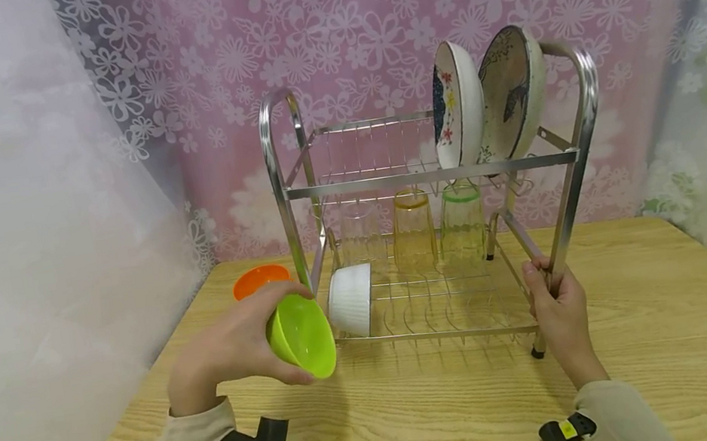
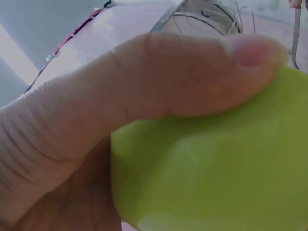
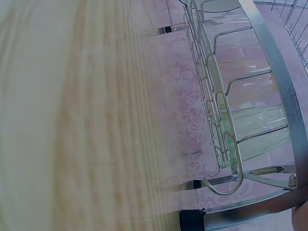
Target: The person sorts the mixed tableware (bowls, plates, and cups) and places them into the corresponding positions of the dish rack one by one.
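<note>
My left hand [image 1: 241, 340] grips a lime-green bowl [image 1: 305, 337] by its rim and outer side, tilted with its mouth to the right, just left of the dish rack's front corner. In the left wrist view the thumb lies across the green bowl [image 2: 207, 168]. A white ribbed bowl [image 1: 350, 302] stands on edge at the left end of the lower tier, beside the green one. With my right hand [image 1: 561, 311] I hold the metal dish rack [image 1: 429, 177] by its front right leg. Most of that hand is out of the right wrist view.
Behind the left hand an orange bowl [image 1: 261, 278] sits on the wooden table [image 1: 423, 408]. Upside-down glasses, one clear [image 1: 361, 234], one amber [image 1: 413, 234] and one green [image 1: 462, 227], stand on the lower tier. Two patterned dishes [image 1: 468, 104] lean on the upper tier.
</note>
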The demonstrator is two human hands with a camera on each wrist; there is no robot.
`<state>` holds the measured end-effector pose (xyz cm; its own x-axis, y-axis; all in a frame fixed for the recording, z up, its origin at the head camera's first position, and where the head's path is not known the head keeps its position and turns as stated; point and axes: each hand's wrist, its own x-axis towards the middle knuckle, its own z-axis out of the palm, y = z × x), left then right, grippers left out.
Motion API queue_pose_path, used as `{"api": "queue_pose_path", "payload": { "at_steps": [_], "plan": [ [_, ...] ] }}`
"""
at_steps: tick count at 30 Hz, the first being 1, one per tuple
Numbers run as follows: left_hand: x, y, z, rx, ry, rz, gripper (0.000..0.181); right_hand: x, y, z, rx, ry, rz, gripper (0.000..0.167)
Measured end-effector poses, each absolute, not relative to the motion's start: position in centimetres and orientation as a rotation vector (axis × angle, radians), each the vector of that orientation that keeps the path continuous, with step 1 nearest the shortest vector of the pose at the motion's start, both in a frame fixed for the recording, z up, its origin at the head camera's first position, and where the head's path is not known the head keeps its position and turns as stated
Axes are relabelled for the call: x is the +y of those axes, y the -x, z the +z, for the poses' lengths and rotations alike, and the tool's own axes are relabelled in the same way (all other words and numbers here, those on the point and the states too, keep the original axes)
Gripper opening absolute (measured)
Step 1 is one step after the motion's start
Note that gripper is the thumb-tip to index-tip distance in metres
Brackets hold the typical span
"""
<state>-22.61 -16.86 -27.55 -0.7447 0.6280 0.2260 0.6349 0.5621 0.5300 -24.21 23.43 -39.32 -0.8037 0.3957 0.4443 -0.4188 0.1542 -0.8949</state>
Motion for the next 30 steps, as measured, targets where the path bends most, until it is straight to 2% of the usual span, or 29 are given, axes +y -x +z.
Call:
{"api": "queue_pose_path", "payload": {
  "at_steps": [7, 13, 19, 30],
  "plan": [
    [-14.5, 22.3, -27.5, -2.713, 1.291, -0.938, 0.085, 23.6, 24.0, -39.4, -1.830, -0.015, 1.717, 0.012],
    [-11.9, 22.0, -27.1, -2.609, 1.428, -0.820, 0.092, 23.5, 24.0, -39.3, -1.823, -0.031, 1.726, 0.012],
    [-8.5, 23.4, -26.2, -2.647, 1.460, -0.614, 0.097, 23.4, 24.1, -39.2, -1.830, -0.036, 1.736, 0.014],
    [-1.4, 25.7, -24.0, -2.917, 1.225, 0.163, 0.105, 23.4, 24.0, -39.2, -1.836, -0.042, 1.733, 0.013]
  ]
}}
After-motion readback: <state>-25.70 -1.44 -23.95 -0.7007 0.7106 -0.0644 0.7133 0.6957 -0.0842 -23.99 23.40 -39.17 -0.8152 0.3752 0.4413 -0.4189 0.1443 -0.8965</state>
